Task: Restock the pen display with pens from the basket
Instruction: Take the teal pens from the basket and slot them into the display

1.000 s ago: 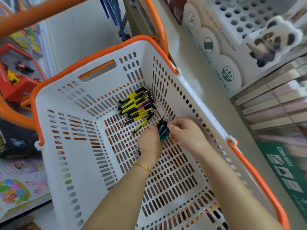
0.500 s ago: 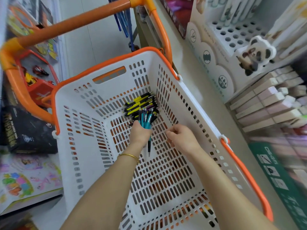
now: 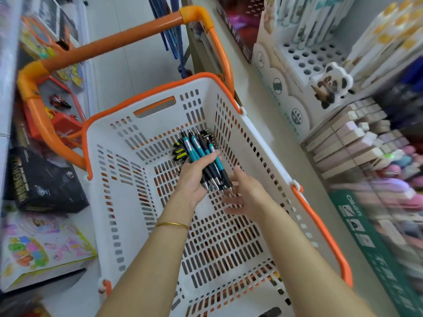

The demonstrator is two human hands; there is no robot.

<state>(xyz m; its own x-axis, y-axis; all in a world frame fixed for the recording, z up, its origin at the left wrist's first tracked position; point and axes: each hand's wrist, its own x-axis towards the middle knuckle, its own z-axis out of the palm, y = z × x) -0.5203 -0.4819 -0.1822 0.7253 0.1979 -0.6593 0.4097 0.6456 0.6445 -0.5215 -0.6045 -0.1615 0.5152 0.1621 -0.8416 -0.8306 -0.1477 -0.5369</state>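
Observation:
A white basket (image 3: pixel 128 202) with an orange rim fills the middle of the head view. My left hand (image 3: pixel 194 177) grips a bundle of teal and black pens (image 3: pixel 201 152) above the basket floor, tips pointing toward me. My right hand (image 3: pixel 245 195) is just right of the bundle, fingers spread and relaxed, holding nothing. A pile of yellow and black pens (image 3: pixel 179 152) lies on the basket floor behind the bundle, partly hidden by it. The white pen display (image 3: pixel 306 58) with round holes and a panda figure (image 3: pixel 332 85) stands on the shelf at the upper right.
The basket's orange handle (image 3: pixel 128 37) arches over its far end. Boxed stationery (image 3: pixel 348 143) is stacked on the shelf at the right. Toy boxes (image 3: pixel 45 184) and a red toy (image 3: pixel 57 124) crowd the shelves at the left.
My left hand has lifted the teal pen bundle higher and turned it palm up. My right hand has opened and dropped back slightly. The camera has tilted upward.

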